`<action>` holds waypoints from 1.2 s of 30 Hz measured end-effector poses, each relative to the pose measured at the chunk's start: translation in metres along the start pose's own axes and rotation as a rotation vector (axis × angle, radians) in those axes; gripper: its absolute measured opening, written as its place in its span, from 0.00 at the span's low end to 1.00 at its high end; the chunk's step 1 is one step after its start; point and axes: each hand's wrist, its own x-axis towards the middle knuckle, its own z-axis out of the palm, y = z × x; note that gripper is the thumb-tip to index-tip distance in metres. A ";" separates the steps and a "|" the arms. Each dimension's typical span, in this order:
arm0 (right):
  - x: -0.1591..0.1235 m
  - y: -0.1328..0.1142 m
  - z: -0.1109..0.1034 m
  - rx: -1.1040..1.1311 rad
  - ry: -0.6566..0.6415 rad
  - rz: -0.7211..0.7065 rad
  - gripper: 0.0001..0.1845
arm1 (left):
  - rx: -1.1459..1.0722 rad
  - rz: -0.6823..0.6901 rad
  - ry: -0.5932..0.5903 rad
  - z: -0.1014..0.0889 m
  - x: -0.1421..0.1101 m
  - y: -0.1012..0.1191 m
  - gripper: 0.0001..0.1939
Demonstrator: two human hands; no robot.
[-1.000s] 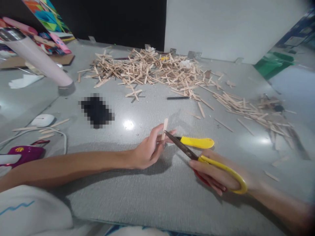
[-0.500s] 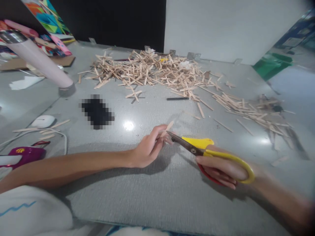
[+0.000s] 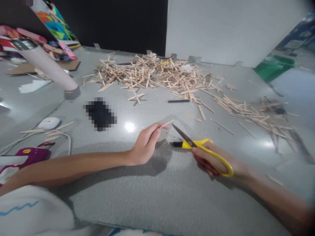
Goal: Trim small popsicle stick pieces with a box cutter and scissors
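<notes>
My left hand (image 3: 147, 142) pinches a small wooden craft stick (image 3: 168, 123) between thumb and fingers, its free end pointing up to the right. A pair of scissors (image 3: 183, 135) with yellow and red handles is gripped in my right hand (image 3: 209, 160). The blades look closed, and their tips are just right of the stick, apart from it. Beneath the scissors a yellow utility knife (image 3: 186, 144) lies on the grey table (image 3: 137, 200), partly hidden by the blades and my right hand.
A big heap of craft sticks (image 3: 147, 73) spreads along the back, trailing to more sticks (image 3: 246, 109) at right. A black pen-like rod (image 3: 179, 101) lies before it. To the left are a pixelated dark object (image 3: 100, 114), a pink tumbler (image 3: 50, 67), a white mouse (image 3: 49, 123) and a magenta device (image 3: 31, 155).
The stick has tipped from upright to a low slant in my left hand. The scissors have come off it and swung back left and up, their blades closing. The view has shifted slightly.
</notes>
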 end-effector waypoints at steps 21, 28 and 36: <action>0.013 0.009 -0.002 0.066 0.091 0.018 0.41 | -0.147 -0.013 -0.026 -0.004 0.000 0.055 0.11; 0.007 0.003 0.000 0.221 -0.001 -0.074 0.41 | -0.142 -0.060 -0.053 -0.003 -0.002 0.054 0.13; -0.025 -0.004 0.034 0.145 -0.069 -0.209 0.40 | -0.100 -0.106 -0.131 -0.001 -0.005 0.056 0.15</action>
